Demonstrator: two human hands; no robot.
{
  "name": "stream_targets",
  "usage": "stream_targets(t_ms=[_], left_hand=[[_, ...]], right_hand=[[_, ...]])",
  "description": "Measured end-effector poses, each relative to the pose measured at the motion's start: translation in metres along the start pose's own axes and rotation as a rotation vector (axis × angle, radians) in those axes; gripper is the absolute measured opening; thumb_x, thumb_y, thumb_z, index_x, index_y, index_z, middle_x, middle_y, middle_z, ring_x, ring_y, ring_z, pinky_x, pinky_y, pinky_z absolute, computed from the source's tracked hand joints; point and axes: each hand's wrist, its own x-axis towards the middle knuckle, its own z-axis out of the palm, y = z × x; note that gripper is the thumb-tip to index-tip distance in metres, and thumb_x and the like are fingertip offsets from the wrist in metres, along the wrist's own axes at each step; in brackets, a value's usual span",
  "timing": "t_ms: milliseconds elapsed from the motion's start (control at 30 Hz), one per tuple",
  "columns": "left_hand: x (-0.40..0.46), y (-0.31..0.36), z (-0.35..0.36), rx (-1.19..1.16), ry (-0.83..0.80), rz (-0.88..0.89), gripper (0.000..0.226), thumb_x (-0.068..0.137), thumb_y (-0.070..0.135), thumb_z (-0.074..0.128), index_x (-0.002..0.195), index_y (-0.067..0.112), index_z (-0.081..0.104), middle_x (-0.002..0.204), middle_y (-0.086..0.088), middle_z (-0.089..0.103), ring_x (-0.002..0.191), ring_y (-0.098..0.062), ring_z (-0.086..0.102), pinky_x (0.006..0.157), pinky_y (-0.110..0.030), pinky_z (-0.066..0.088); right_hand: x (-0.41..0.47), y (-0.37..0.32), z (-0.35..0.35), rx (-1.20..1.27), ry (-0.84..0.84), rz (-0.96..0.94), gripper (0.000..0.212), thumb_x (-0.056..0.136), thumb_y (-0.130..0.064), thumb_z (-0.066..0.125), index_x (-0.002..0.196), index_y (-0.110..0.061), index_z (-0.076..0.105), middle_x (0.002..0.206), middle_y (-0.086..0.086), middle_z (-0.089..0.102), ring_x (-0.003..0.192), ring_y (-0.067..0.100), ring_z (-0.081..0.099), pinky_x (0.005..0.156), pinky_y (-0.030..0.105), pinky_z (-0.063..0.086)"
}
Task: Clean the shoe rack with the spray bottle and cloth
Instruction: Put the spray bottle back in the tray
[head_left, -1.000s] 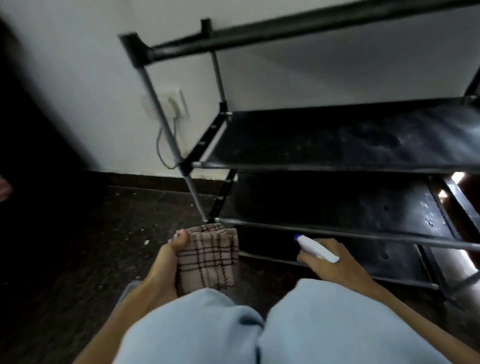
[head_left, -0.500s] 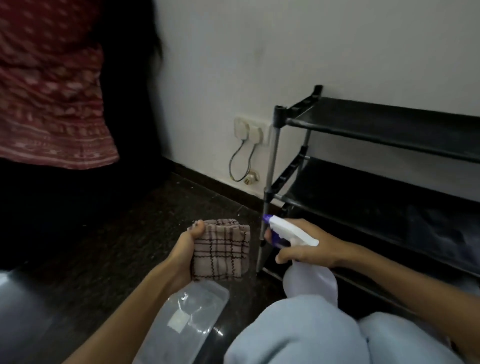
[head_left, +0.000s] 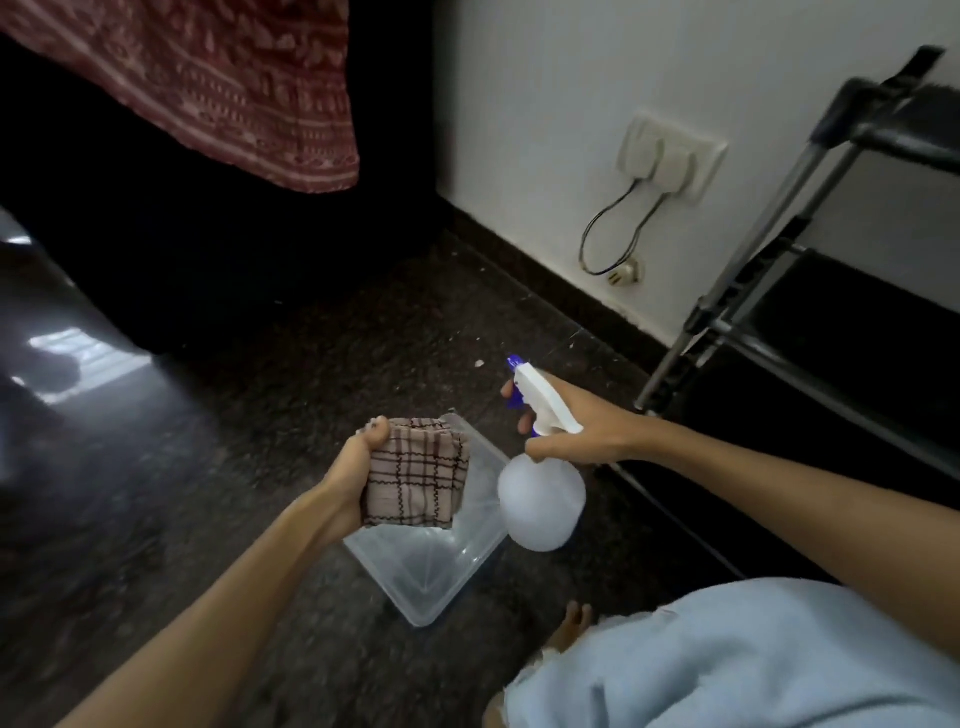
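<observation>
The left hand (head_left: 349, 475) curls around a folded brown-checked cloth (head_left: 417, 473), thumb on top. The right hand (head_left: 576, 428) grips the neck of a white plastic spray bottle (head_left: 541, 493), both above a clear plastic tub (head_left: 431, 571); the black metal shoe rack (head_left: 810, 332) stands at right.

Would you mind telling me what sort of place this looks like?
Probably a room in a home: a shoe rack stands against a white wall with a socket plate, on a dark stone floor.

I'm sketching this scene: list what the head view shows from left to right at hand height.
Left hand → checked cloth → spray bottle → right hand → shoe rack.
</observation>
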Motion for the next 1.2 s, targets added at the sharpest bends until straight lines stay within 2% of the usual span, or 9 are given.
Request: stream_targets(t_ms=[133, 233, 333, 467, 600, 733, 933, 1133, 1200], left_hand=[[0.011, -0.026, -0.029, -0.052, 0.059, -0.065, 0.051, 0.097, 0.051, 0.031, 0.098, 0.013, 0.065, 0.080, -0.014, 0.074, 0.069, -0.029, 0.072, 0.049, -0.037, 0.056], [0.021, -0.047, -0.047, -0.074, 0.097, -0.088, 0.050, 0.097, 0.049, 0.029, 0.104, 0.014, 0.063, 0.084, -0.013, 0.075, 0.071, -0.028, 0.072, 0.050, -0.037, 0.056], [0.025, -0.063, -0.058, -0.095, 0.116, -0.136, 0.053, 0.096, 0.052, 0.028, 0.101, 0.015, 0.066, 0.089, -0.014, 0.074, 0.077, -0.030, 0.072, 0.055, -0.039, 0.057], [0.029, -0.079, -0.062, -0.141, 0.112, -0.181, 0.060, 0.097, 0.050, 0.025, 0.088, 0.014, 0.072, 0.088, -0.014, 0.074, 0.075, -0.029, 0.072, 0.053, -0.038, 0.057], [0.034, -0.086, -0.059, -0.147, 0.140, -0.212, 0.057, 0.097, 0.051, 0.025, 0.096, 0.011, 0.066, 0.086, -0.013, 0.075, 0.075, -0.028, 0.072, 0.055, -0.037, 0.057], [0.039, -0.086, -0.051, -0.134, 0.162, -0.230, 0.057, 0.095, 0.054, 0.028, 0.105, 0.011, 0.064, 0.096, -0.015, 0.073, 0.090, -0.032, 0.068, 0.069, -0.043, 0.054], [0.043, -0.082, -0.038, -0.140, 0.177, -0.237, 0.056, 0.094, 0.055, 0.031, 0.109, 0.011, 0.063, 0.103, -0.016, 0.071, 0.094, -0.033, 0.066, 0.069, -0.043, 0.054], [0.044, -0.080, -0.033, -0.162, 0.166, -0.226, 0.057, 0.095, 0.053, 0.031, 0.112, 0.009, 0.062, 0.102, -0.016, 0.071, 0.092, -0.032, 0.067, 0.069, -0.042, 0.053], [0.044, -0.080, -0.033, -0.164, 0.161, -0.224, 0.057, 0.095, 0.053, 0.030, 0.110, 0.009, 0.063, 0.097, -0.015, 0.073, 0.088, -0.031, 0.069, 0.065, -0.041, 0.054]], right_hand=[[0.035, 0.017, 0.036, -0.031, 0.001, -0.085, 0.064, 0.076, -0.013, 0.071, 0.131, -0.027, 0.042, 0.095, 0.005, 0.066, 0.087, 0.018, 0.063, 0.075, 0.031, 0.052], [0.061, 0.032, 0.055, -0.052, 0.025, -0.134, 0.062, 0.075, -0.006, 0.071, 0.129, -0.019, 0.045, 0.091, 0.003, 0.067, 0.082, 0.017, 0.064, 0.071, 0.027, 0.050], [0.080, 0.048, 0.067, -0.068, 0.041, -0.130, 0.061, 0.076, -0.005, 0.072, 0.131, -0.012, 0.046, 0.094, 0.001, 0.067, 0.086, 0.016, 0.065, 0.077, 0.025, 0.050], [0.094, 0.062, 0.084, -0.031, 0.035, -0.085, 0.065, 0.078, -0.002, 0.072, 0.136, -0.012, 0.044, 0.104, 0.002, 0.066, 0.093, 0.017, 0.063, 0.085, 0.027, 0.049], [0.103, 0.070, 0.092, -0.033, 0.034, -0.075, 0.066, 0.079, 0.002, 0.070, 0.138, -0.012, 0.042, 0.107, 0.006, 0.065, 0.094, 0.017, 0.061, 0.085, 0.024, 0.046], [0.108, 0.074, 0.094, -0.035, 0.031, -0.050, 0.066, 0.081, 0.005, 0.064, 0.139, -0.016, 0.041, 0.112, 0.006, 0.064, 0.103, 0.022, 0.059, 0.092, 0.035, 0.046], [0.107, 0.074, 0.099, -0.041, 0.029, -0.013, 0.063, 0.082, 0.008, 0.061, 0.137, -0.019, 0.045, 0.118, 0.011, 0.059, 0.108, 0.025, 0.056, 0.096, 0.042, 0.046], [0.110, 0.071, 0.101, -0.089, 0.074, -0.010, 0.061, 0.084, 0.005, 0.061, 0.138, -0.019, 0.045, 0.124, 0.013, 0.055, 0.111, 0.027, 0.053, 0.083, 0.027, 0.040], [0.110, 0.072, 0.100, -0.121, 0.092, -0.002, 0.062, 0.086, 0.002, 0.060, 0.141, -0.020, 0.041, 0.129, 0.015, 0.053, 0.114, 0.029, 0.053, 0.085, 0.028, 0.040]])
